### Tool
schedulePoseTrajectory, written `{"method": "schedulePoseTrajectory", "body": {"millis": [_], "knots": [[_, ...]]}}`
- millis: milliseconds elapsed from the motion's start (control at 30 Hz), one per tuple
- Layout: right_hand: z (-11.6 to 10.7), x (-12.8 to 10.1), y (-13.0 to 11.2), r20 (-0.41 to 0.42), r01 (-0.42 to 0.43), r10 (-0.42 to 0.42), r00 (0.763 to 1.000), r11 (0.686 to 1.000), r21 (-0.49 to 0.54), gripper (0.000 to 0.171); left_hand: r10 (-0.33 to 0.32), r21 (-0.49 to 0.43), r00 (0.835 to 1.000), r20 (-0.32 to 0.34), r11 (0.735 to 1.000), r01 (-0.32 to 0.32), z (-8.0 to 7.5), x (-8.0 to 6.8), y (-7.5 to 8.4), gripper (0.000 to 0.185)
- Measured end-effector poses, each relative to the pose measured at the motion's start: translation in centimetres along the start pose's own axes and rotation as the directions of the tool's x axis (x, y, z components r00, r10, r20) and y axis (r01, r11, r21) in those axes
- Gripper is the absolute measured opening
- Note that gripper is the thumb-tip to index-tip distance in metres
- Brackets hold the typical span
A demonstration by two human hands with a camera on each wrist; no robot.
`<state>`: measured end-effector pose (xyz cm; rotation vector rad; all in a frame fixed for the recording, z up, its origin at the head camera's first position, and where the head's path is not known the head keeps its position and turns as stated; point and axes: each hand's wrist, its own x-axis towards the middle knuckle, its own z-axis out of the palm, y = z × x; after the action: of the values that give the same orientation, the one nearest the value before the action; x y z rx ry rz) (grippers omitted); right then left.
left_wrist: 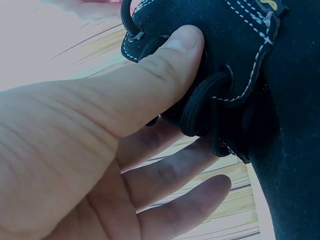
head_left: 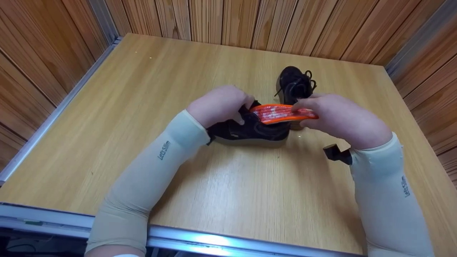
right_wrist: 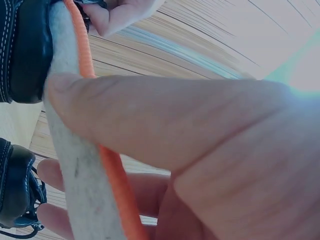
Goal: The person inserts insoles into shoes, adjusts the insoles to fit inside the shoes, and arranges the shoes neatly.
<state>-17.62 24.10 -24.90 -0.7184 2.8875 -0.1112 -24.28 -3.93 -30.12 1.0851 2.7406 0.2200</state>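
A black lace-up shoe (head_left: 260,132) with white stitching lies on the table, toe to the left. My left hand (head_left: 219,103) grips its lace flaps, thumb (left_wrist: 170,65) on the near flap and fingers on the far side of the laces (left_wrist: 205,95). An insole (head_left: 273,113), red and white on top with an orange rim, runs slantwise into the shoe's opening. Its free end is pinched by my right hand (head_left: 342,116). Up close in the right wrist view, the insole's grey underside (right_wrist: 75,160) passes between thumb and fingers. The insole's front part is hidden inside the shoe.
A second black shoe (head_left: 291,84) with tied laces stands just behind, partly covered by the right hand and insole. The wooden table (head_left: 221,192) has a metal front edge, and wood-panelled walls (head_left: 242,23) enclose its back and sides.
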Motion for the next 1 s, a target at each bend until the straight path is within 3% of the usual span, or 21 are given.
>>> {"method": "schedulePoseTrajectory", "body": {"millis": [333,667,1000], "knots": [[-0.57,-0.69,0.58,-0.008,-0.036,0.035,0.999,0.999,-0.001,0.031,0.002,-0.026,1.0,-0.013,1.0,-0.002,0.04,-0.08,-0.04,0.027],[-0.58,-0.89,0.29,-0.079,0.012,-0.012,0.997,1.0,-0.008,0.034,-0.016,-0.039,1.0,-0.006,0.999,0.016,-0.1,-0.1,-0.04,0.025],[-0.34,-0.7,0.34,-0.078,0.027,-0.026,0.997,1.0,0.011,0.031,-0.001,-0.029,1.0,-0.014,1.0,0.0,0.05,-0.09,-0.09,0.025]]}}
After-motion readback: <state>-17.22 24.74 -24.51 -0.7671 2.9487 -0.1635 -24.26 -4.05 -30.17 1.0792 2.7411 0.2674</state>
